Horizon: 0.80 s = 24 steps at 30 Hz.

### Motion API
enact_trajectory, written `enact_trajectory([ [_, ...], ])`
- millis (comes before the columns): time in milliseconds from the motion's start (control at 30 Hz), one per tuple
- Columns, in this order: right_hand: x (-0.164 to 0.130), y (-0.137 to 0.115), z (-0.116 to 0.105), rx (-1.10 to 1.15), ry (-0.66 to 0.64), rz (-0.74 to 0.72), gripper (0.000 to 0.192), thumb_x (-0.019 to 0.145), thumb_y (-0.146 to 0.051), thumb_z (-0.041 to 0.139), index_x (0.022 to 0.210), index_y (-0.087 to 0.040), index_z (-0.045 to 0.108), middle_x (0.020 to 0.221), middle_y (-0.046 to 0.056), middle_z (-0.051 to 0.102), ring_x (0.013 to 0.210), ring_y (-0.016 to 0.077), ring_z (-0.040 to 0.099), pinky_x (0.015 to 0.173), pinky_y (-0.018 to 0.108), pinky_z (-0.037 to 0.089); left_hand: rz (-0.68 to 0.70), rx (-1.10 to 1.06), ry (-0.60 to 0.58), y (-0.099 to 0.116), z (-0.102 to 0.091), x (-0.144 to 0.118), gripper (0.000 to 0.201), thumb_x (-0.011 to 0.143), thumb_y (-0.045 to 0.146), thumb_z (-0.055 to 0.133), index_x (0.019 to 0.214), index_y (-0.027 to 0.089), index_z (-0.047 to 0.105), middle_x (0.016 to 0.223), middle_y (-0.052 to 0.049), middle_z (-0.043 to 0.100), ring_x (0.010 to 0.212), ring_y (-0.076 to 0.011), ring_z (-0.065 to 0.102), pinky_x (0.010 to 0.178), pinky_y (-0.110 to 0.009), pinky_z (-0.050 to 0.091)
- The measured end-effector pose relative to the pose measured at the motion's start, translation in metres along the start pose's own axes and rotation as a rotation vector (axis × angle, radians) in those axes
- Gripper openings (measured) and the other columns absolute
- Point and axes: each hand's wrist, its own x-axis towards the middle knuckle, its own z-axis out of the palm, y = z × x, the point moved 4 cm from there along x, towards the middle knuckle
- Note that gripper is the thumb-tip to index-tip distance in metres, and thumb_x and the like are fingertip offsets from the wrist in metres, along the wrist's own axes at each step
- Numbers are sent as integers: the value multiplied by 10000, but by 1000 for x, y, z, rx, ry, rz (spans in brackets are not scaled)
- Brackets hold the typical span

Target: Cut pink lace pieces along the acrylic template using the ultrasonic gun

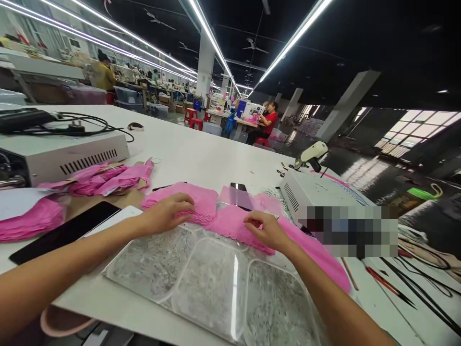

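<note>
A stack of thin pink fabric pieces lies at the table's middle. My left hand rests over its near side, fingers loosely bent and apart. Beside the stack, a pink fabric piece lies at the far edge of a clear sectioned plastic sheet. My right hand is at this piece, thumb and fingertips curled together on it. Another long pink cloth passes under my right forearm. Behind the pieces is a dark phone, partly under sheer pink material.
At left stand a grey vented box with cables, bundled pink fabric and a black tablet-like slab. At right are another vented box, red-handled tweezers and black cables. A person in red sits at a sewing machine beyond.
</note>
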Motion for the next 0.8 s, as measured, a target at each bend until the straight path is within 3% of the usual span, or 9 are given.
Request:
enact_trajectory([
  [133,-33,15,-10,-70,-36,65,177,737,-275,668,892,-195,640,859,39,682,742,164,594,669,294,490,139,7,-87,56,49,34,129,878,263,618,983,198,659,1132,-72,629,1016,-200,609,902,-294,481],
  [200,-43,18,-6,-110,-35,66,252,700,-265,701,932,-193,632,942,60,679,832,194,600,733,323,487,141,44,-106,66,69,49,86,861,237,632,913,169,646,1077,-91,639,971,-217,608,884,-327,484],
  [267,-48,20,-2,-137,-29,56,169,737,-237,653,899,-193,627,946,67,672,870,206,592,770,337,469,124,76,-118,67,80,58,82,893,205,580,861,154,635,1009,-98,649,923,-212,608,868,-338,483],
  [333,-49,22,2,-148,-23,47,72,802,-204,557,835,-194,621,897,64,670,843,196,586,767,330,455,105,95,-128,65,84,62,148,928,177,521,834,149,632,965,-93,654,895,-199,608,861,-341,483],
  [600,-45,30,-5,-134,-10,45,270,887,-207,424,679,-197,597,711,15,649,682,147,575,642,264,428,6,94,-131,62,70,63,198,970,296,552,891,131,626,867,-19,645,791,-138,624,746,-314,530],
  [733,-43,18,-2,-206,44,90,140,850,-302,557,834,-190,640,854,46,692,775,179,610,673,285,441,-15,134,-108,63,71,67,183,966,297,563,941,128,626,898,-26,647,828,-150,634,776,-338,539],
  [800,-40,8,4,-260,69,99,244,788,-371,657,945,-186,639,974,81,691,878,222,615,713,310,448,-7,167,-95,65,72,67,167,971,277,549,949,128,620,903,-26,641,849,-157,630,801,-352,530],
])
